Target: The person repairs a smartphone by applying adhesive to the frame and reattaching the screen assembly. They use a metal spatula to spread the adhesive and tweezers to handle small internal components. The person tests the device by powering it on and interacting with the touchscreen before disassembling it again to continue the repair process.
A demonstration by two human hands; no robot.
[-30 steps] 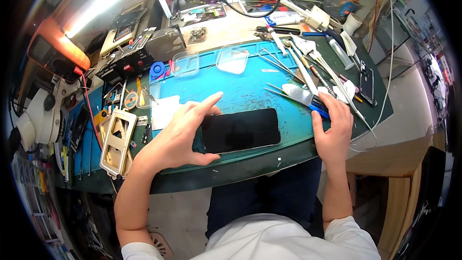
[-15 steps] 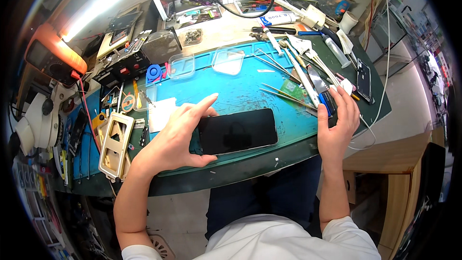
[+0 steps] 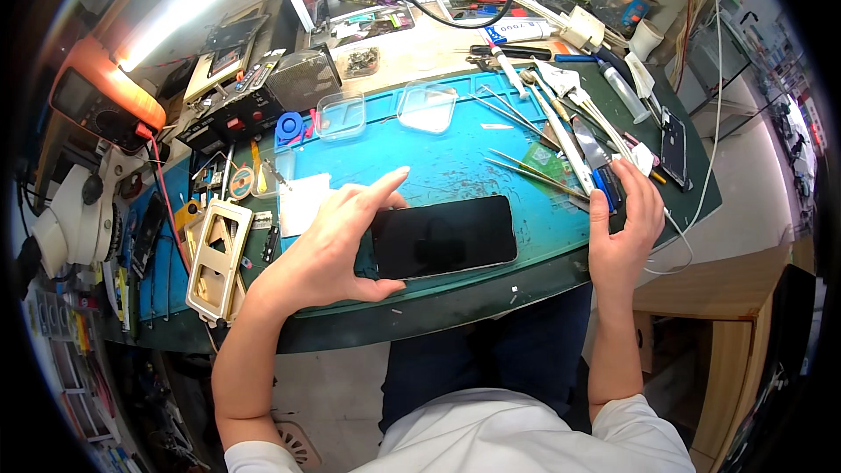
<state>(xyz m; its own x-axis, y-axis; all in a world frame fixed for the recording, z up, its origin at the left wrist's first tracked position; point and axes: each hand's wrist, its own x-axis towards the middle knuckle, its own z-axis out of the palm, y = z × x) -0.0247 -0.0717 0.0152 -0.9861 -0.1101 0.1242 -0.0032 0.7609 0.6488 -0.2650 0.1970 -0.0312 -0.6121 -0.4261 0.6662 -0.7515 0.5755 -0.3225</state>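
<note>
A black-screened smartphone (image 3: 445, 238) lies on the blue work mat (image 3: 368, 162), close to the bench's front edge. My left hand (image 3: 326, 241) curves around the phone's left end, thumb below its lower corner and fingers spread above; whether it touches the phone I cannot tell. Over to the right, my right hand (image 3: 624, 241) hovers at or rests by the blue handle of a knife (image 3: 591, 144), thumb and fingers apart on either side of it. Tweezers (image 3: 534, 171) and a long white-handled tool (image 3: 569, 153) lie just left of that hand.
Two clear plastic trays (image 3: 340, 116) stand at the mat's back. A gold metal frame (image 3: 219, 254) and white paper (image 3: 303, 201) lie to the left, below an orange multimeter (image 3: 105, 101). A syringe (image 3: 624, 92), a black phone part (image 3: 674, 149) and a white cable (image 3: 714, 123) are at the right.
The whole scene sits slightly further right in the picture. Both hands keep about the same places relative to the phone and the knife.
</note>
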